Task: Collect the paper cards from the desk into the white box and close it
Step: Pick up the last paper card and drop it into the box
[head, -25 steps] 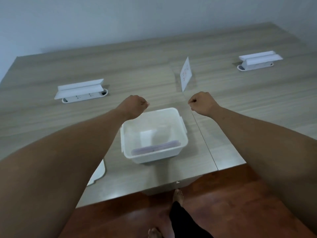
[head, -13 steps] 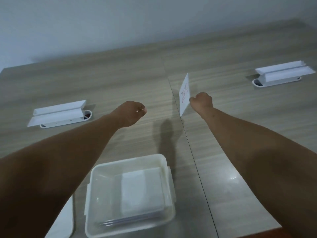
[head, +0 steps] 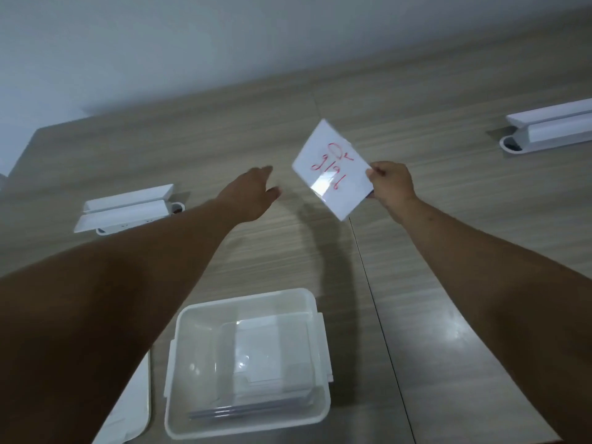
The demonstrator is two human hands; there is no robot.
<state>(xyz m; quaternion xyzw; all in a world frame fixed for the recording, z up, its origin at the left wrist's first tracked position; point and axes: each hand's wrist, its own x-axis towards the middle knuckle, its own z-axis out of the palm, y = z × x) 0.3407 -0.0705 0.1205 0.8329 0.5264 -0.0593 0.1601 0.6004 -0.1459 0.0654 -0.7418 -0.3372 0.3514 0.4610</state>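
My right hand [head: 391, 186] pinches the right edge of a white glossy paper card [head: 331, 173] with red handwriting, held in the air above the desk with its face toward me. My left hand [head: 253, 190] is stretched out to the left of the card, fingers apart and blurred, holding nothing. The white box [head: 315, 408] stands open near the desk's front edge, below both hands, with several cards stacked flat in it. Its white lid [head: 133, 408] lies on the desk left of the box, partly hidden under my left forearm.
The wooden desk [head: 432, 331] has a seam running front to back just right of the box. A white cable-port cover [head: 125, 209] stands propped up at the left, another white cable-port cover [head: 551, 129] at the far right. A pale wall rises behind.
My right hand has taken the card that stood upright on the desk and lifted it, turning its written face toward me. My left hand has opened and reached toward the card.
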